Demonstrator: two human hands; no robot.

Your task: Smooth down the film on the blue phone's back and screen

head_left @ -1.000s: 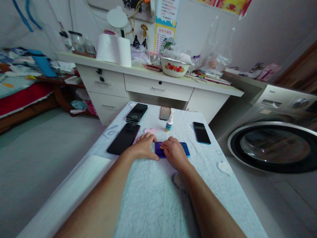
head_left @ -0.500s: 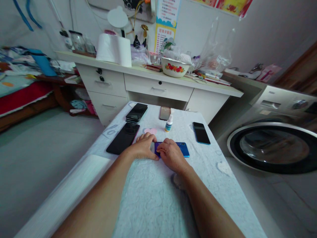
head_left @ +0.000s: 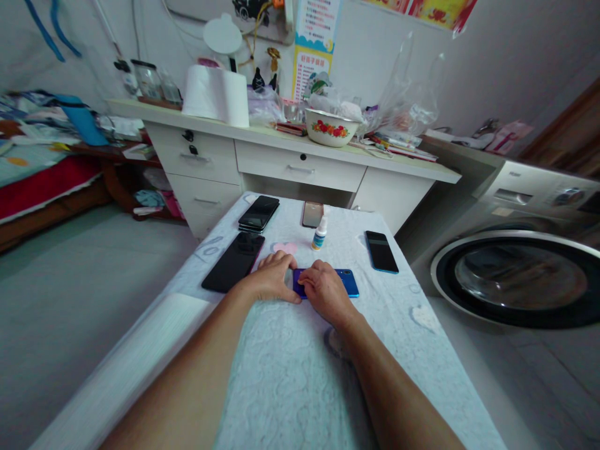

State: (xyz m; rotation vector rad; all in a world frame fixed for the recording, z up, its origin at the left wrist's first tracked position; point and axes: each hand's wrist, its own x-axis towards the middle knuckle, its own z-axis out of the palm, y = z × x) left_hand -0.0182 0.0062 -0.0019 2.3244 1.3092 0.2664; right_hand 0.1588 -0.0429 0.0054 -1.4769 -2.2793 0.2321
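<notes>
A blue-purple smartphone (head_left: pixel 349 282) lies back side up on the cloth-covered table, its camera end to the right. My left hand (head_left: pixel 274 278) steadies its left end, thumb at the near edge and fingers at the far edge. Over the middle of the phone's back, my right hand (head_left: pixel 323 289) is closed with its fingertips pressed down near the left end. Whatever those fingers may pinch is too small to make out. Just beyond the hands stands a small white spray bottle (head_left: pixel 319 234) with a blue and yellow label.
A black tablet (head_left: pixel 234 262) lies left of my hands, with stacked phones (head_left: pixel 259 214) behind it. Another phone (head_left: pixel 381 252) rests at the right, and one more (head_left: pixel 312 214) at the far edge. A white desk (head_left: pixel 300 165) stands beyond; a washing machine (head_left: pixel 515 269) is at the right.
My right hand's fingertips have shifted very slightly to the right on the phone's back. My left hand and the phone stay nearly in place.
</notes>
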